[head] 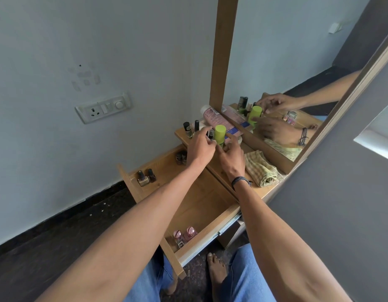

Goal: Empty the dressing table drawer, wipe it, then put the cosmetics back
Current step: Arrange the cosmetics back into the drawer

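1. Wall socket plate: white plastic, rectangular, set in the pale painted wall at far left.
2. Drawer: light grained wood, pulled fully out below the worktop. Two dark-capped nail polish bottles stand in its far-left corner, two small dark jars at its back wall, and two pink faceted-cap bottles near its front.
3. Left hand: reaches over the drawer to the worktop, fingers curled narrowly around small dark bottles; whether it grips them cannot be told.
4. Green-capped bottle: smooth cylindrical lime cap, upright on the worktop between both hands.
5. Right hand: fingers loosely spread, fingertips touching the green-capped bottle's base; wrist carries a dark braided band.
6. Pink tube: lying behind the bottles against the mirror frame.
7. Checked cloth: yellowish woven fabric, crumpled on the worktop right of the hands.
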### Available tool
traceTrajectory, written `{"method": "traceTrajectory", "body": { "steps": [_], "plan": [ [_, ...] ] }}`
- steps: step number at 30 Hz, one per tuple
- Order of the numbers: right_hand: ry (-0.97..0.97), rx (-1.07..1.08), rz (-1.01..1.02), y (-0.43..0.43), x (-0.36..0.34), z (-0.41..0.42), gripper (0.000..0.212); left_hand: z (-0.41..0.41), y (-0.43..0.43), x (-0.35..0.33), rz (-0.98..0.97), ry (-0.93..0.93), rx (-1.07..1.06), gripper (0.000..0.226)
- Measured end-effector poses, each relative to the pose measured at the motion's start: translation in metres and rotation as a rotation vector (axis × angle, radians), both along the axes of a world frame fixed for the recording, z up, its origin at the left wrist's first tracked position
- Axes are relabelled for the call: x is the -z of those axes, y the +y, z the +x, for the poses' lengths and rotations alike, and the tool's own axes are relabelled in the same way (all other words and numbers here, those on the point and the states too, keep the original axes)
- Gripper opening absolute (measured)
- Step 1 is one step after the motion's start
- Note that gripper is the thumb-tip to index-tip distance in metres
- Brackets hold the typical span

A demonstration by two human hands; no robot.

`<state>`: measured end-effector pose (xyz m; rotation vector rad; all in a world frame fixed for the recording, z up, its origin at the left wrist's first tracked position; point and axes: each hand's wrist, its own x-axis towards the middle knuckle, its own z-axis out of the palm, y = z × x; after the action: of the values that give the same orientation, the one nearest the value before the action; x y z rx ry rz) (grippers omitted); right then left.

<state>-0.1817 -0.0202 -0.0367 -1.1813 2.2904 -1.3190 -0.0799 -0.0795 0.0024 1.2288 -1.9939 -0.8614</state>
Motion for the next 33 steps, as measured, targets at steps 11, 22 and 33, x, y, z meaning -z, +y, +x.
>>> {"method": "traceTrajectory", "body": {
  "steps": [11,22,33],
  "plan": [
    [0.020,0.028,0.017,0.000,0.000,0.001,0.045,0.005,-0.006,0.002,-0.067,-0.097,-0.021,0.023],
    [-0.027,0.018,-0.020,0.003,-0.002,0.002,0.043,0.043,0.012,-0.004,-0.124,-0.044,-0.003,0.013],
    [-0.163,-0.003,-0.136,0.018,-0.009,0.008,0.039,0.165,0.089,0.038,0.067,-0.186,0.102,0.012]
  ]
}}
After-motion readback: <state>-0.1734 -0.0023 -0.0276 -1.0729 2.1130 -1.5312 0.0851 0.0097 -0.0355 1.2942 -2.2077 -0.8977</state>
